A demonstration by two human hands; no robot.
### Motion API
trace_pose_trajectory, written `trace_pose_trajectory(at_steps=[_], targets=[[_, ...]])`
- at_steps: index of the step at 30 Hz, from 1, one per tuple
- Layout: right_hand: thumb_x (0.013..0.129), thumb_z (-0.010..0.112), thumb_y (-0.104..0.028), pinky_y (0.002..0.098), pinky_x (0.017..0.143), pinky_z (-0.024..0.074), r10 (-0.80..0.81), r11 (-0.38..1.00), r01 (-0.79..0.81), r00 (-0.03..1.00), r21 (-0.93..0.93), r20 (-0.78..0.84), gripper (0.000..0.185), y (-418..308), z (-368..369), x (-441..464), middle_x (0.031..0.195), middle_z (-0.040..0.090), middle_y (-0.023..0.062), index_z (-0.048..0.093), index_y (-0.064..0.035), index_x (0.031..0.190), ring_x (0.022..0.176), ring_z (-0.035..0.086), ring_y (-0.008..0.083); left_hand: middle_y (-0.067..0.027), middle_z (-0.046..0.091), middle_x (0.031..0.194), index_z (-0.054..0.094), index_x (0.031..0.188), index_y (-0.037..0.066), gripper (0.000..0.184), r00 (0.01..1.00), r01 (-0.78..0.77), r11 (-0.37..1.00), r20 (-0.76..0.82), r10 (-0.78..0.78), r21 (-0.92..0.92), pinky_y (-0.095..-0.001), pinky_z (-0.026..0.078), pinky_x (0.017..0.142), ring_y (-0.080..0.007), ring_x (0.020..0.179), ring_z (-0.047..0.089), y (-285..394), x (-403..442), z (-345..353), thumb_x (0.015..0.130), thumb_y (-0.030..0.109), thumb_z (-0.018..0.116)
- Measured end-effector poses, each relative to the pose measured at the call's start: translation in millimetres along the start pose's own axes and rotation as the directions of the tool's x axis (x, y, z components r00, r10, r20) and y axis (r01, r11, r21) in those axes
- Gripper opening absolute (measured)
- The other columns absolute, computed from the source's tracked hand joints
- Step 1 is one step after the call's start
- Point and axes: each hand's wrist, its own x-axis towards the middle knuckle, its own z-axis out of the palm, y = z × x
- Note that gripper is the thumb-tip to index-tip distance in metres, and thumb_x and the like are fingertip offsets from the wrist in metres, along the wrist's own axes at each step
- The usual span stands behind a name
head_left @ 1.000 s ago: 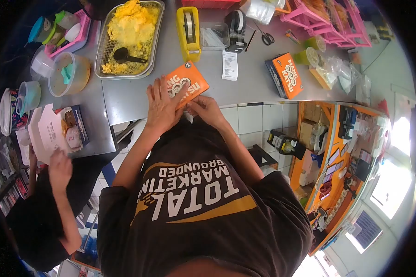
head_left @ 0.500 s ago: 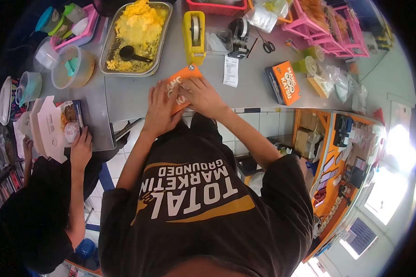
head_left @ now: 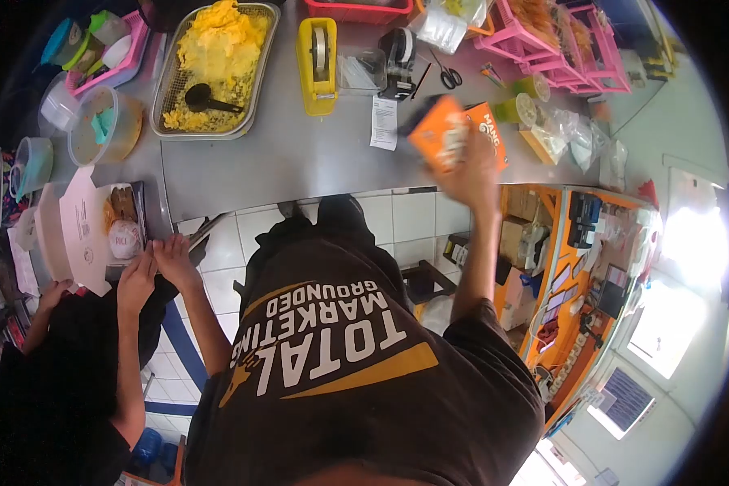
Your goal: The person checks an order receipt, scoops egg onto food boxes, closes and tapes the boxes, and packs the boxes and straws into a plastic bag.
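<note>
My right hand [head_left: 471,174] grips an orange takeout box [head_left: 444,134] with dark sides, lifted and tilted over the right part of the table and blurred by motion. Partly behind it stands a second orange box [head_left: 492,130] with white lettering. At the far left my left hand [head_left: 176,261] reaches out, fingers extended, beside the edge of an open takeout box [head_left: 144,212]. Inside that box are a round paper-wrapped item [head_left: 125,241] and brown food. A co-worker's hand [head_left: 138,275] touches the same box, right beside my fingers.
On the metal table [head_left: 300,162] stands a tray of yellow rice [head_left: 247,113] with a black scoop [head_left: 211,99]. Farther right are a yellow tape dispenser [head_left: 319,93], a black tape dispenser [head_left: 397,73], a receipt [head_left: 384,125], scissors [head_left: 449,77] and pink baskets [head_left: 535,49]. Plastic tubs [head_left: 109,134] stand left.
My right hand has carried the orange box from the table's middle to the right, beside the other box. My left hand has let go of it and moved left to the open box.
</note>
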Motion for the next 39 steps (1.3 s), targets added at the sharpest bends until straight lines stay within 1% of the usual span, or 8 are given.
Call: trace_pose_trajectory(at_steps=[4,11,14,19,22,26,28,39], targets=[[0.06,0.091,-0.048,0.0524,0.1,0.0454,0.359,0.914,-0.363,0.932,-0.183,-0.057,0.1,121,-9,19,0.122,0.058,0.0279,0.048,0.0014,0.135,0.118,0.055,0.0438,-0.023,0.05,0.126,0.029,0.147,0.005,0.075,0.988,0.137,0.978,-0.054,-0.147,-0.16,-0.0519,0.047,0.101,-0.0421,0.114,0.056,22,-26,39,0.099,0.056,0.055],[0.06,0.091,-0.053,0.0522,0.104,0.0433,0.394,0.913,-0.378,0.914,-0.153,0.093,0.113,156,-2,23,0.128,0.058,0.0317,0.041,0.0025,0.145,0.123,0.054,0.0454,-0.0216,0.055,0.113,0.03,0.144,0.004,0.071,0.922,0.148,0.974,-0.333,-0.199,-0.172,-0.0459,0.051,0.086,-0.0365,0.099,0.062,38,31,-3,0.1,0.054,0.053],[0.068,0.088,-0.047,0.0503,0.104,0.0439,0.183,0.876,-0.289,0.939,-0.385,-0.29,0.105,106,1,15,0.127,0.057,0.031,0.041,0.0033,0.146,0.123,0.053,0.0457,-0.0162,0.059,0.096,0.035,0.136,0.002,0.055,0.958,0.201,0.974,-0.229,-0.174,0.101,-0.0393,0.053,0.07,-0.03,0.082,0.064,32,52,-34,0.101,0.043,0.051],[0.085,0.077,-0.022,0.0438,0.084,0.0528,-0.032,0.992,0.074,0.927,0.1,-0.373,0.038,11,58,-8,0.103,0.069,0.0186,0.066,0.0002,0.113,0.095,0.067,0.0353,-0.0109,0.058,0.086,0.056,0.103,-0.001,0.017,0.968,0.216,0.964,-0.161,-0.191,0.155,-0.033,0.048,0.057,-0.0202,0.071,0.059,7,29,-76,0.092,0.012,0.053],[0.087,0.074,-0.023,0.0435,0.079,0.056,-0.018,0.89,0.019,1.0,0.455,-0.006,0.037,-65,114,-43,0.104,0.07,0.0186,0.065,-0.0016,0.116,0.092,0.07,0.0358,-0.0096,0.056,0.086,0.059,0.094,-0.003,0.01,0.993,0.119,0.889,-0.038,-0.114,0.442,-0.0317,0.048,0.054,-0.0165,0.069,0.057,7,-42,-37,0.086,0.002,0.057],[0.09,0.072,-0.025,0.0432,0.073,0.0571,-0.139,0.638,-0.189,0.925,0.746,0.354,0.041,-142,133,-62,0.103,0.07,0.0222,0.062,0.0025,0.117,0.08,0.071,0.0352,-0.0075,0.055,0.076,0.052,0.127,0.003,0.034,0.98,-0.116,0.761,0.199,-0.017,0.639,-0.0275,0.046,0.047,-0.0139,0.056,0.055,-15,-97,-2,0.095,0.009,0.054],[0.09,0.072,-0.025,0.0442,0.075,0.0568,-0.132,0.631,-0.226,0.911,0.742,0.39,0.041,-161,144,-67,0.102,0.069,0.0237,0.061,0.0038,0.118,0.083,0.071,0.0367,-0.0056,0.054,0.072,0.054,0.128,0.002,0.032,0.987,0.117,0.852,0.035,-0.156,0.51,-0.0272,0.043,0.045,-0.0127,0.052,0.052,-11,-108,33,0.099,0.013,0.05],[0.09,0.069,-0.015,0.0492,0.077,0.0531,0.045,0.762,-0.083,0.996,0.642,0.075,0.025,-114,146,-54,0.096,0.068,0.0256,0.066,0.0042,0.106,0.087,0.067,0.0437,-0.0153,0.06,0.064,0.053,0.105,0.001,0.021,0.78,-0.612,0.337,0.615,0.112,0.715,-0.0415,0.043,0.049,-0.0305,0.049,0.058,18,-108,171,0.1,0.02,0.061]])
